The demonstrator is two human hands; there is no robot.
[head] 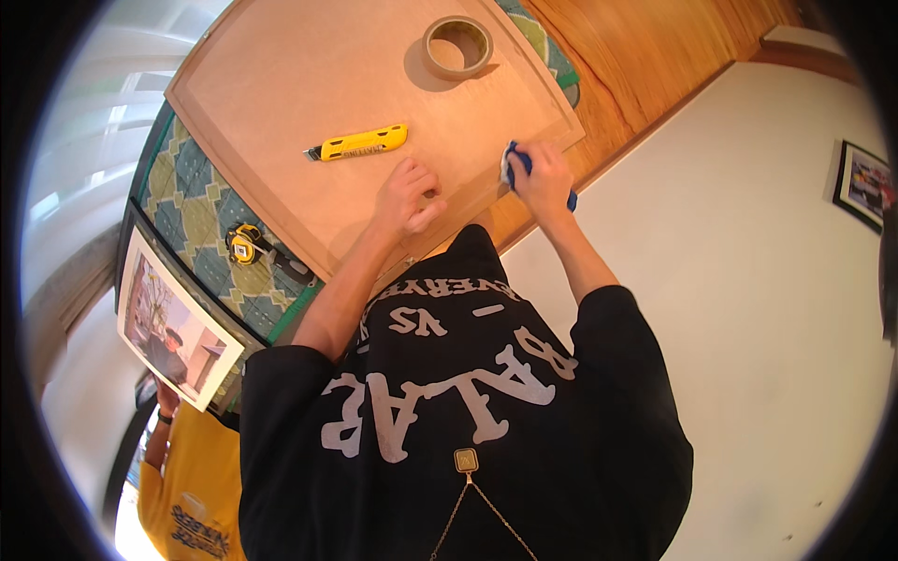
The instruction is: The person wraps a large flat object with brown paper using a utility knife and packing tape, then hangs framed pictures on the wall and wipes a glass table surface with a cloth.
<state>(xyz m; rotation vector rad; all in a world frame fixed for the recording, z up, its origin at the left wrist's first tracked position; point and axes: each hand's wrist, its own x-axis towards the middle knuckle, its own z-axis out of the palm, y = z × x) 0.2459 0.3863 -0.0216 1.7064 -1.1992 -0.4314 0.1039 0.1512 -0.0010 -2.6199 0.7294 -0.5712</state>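
My right hand (545, 180) grips a bunched blue and white cloth (520, 167) at the right edge of a framed wooden backing panel (280, 84). Over the panel's near part is my left hand (412, 198), its fingers curled, with no object visible in it. A yellow utility knife (365, 142) lies on the panel beyond that hand, its blade end pointing left. Farther off, a roll of tape (457, 48) rests on the same panel near its far right side.
A quilted patterned cloth (189, 189) lies under the panel, bearing a yellow and black tape measure (244, 243) and a dark-handled tool (289, 266). At left, a person in yellow (193, 477) holds a matted photograph (175, 319). A white wall (715, 245) stands at right.
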